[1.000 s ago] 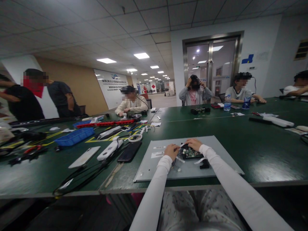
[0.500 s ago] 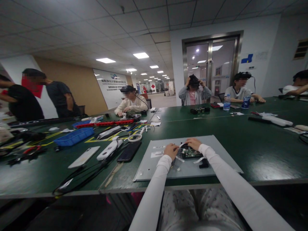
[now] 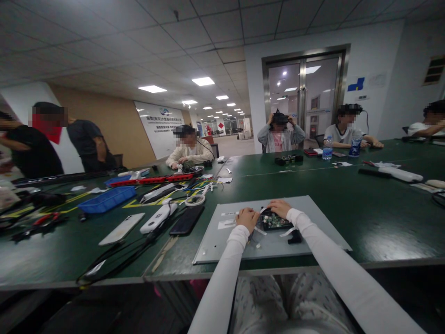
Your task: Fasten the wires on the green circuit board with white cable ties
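Observation:
A small dark circuit board (image 3: 274,221) lies on a grey metal panel (image 3: 313,234) at the near edge of the green table (image 3: 375,204). My left hand (image 3: 247,218) rests just left of the board with its fingers curled; what they pinch is too small to name. My right hand (image 3: 279,207) is curved over the board's far edge, fingers bent and touching it. White ribbon strips and a small black part (image 3: 295,238) lie beside the board. White sleeves cover both forearms.
Left of the panel lie a black phone (image 3: 187,219), a white device (image 3: 158,217), a silver phone (image 3: 121,228), a tape roll (image 3: 194,199), cables and a blue tray (image 3: 107,198). Several other people sit or stand around the table. Water bottles (image 3: 327,147) stand far back.
My left hand has slid slightly forward along the panel. The view has shifted a little; the right hand stays on the board.

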Tool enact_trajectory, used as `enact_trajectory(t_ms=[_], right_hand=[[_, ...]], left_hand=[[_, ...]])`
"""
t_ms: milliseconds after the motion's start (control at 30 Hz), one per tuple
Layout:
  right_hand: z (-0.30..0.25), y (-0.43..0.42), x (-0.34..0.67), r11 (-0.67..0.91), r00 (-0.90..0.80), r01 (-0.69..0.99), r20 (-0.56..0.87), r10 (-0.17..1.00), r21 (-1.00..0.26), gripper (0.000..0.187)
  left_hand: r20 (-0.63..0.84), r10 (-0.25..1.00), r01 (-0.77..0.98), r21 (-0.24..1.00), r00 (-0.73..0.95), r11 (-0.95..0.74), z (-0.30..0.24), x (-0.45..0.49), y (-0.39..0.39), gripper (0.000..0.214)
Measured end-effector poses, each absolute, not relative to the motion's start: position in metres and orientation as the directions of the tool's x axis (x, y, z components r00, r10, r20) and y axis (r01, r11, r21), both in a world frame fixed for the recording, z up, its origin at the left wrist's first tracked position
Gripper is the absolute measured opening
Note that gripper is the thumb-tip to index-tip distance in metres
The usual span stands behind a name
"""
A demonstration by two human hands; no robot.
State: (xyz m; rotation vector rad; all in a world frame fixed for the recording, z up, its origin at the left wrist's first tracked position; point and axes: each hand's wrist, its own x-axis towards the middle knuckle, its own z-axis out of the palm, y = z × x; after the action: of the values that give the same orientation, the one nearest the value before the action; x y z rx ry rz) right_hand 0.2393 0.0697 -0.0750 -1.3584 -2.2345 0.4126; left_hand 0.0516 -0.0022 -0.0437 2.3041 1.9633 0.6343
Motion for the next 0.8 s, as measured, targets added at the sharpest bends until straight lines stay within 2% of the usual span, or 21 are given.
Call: enact_trajectory(t_ms=[433,633,800], right_hand=[[-0.0754,0.0693,0.2387,0.448,-0.381,0.774,0.236,0.894,-0.448,0.032],[-0.0776,0.0707,0.24,0.456,-0.377,0.755,0.257,0.89,-0.471,0.036],[-0.0763,0.0695,0.2398,0.474,-0.401,0.747,0.253,0.881,-0.467,0.032]], left_hand=[[0.272,0.961,0.952,0.28,0.043,-0.122,-0.034,0.0517,-0.0045,0.043],[0.285,0.957,0.956,0.264,0.049,-0.127,-0.0345,0.0504,-0.0031,0.043],[0.295,0.95,0.952,0.249,0.1,-0.178,-0.0363,0.0516,-0.0071,0.043]])
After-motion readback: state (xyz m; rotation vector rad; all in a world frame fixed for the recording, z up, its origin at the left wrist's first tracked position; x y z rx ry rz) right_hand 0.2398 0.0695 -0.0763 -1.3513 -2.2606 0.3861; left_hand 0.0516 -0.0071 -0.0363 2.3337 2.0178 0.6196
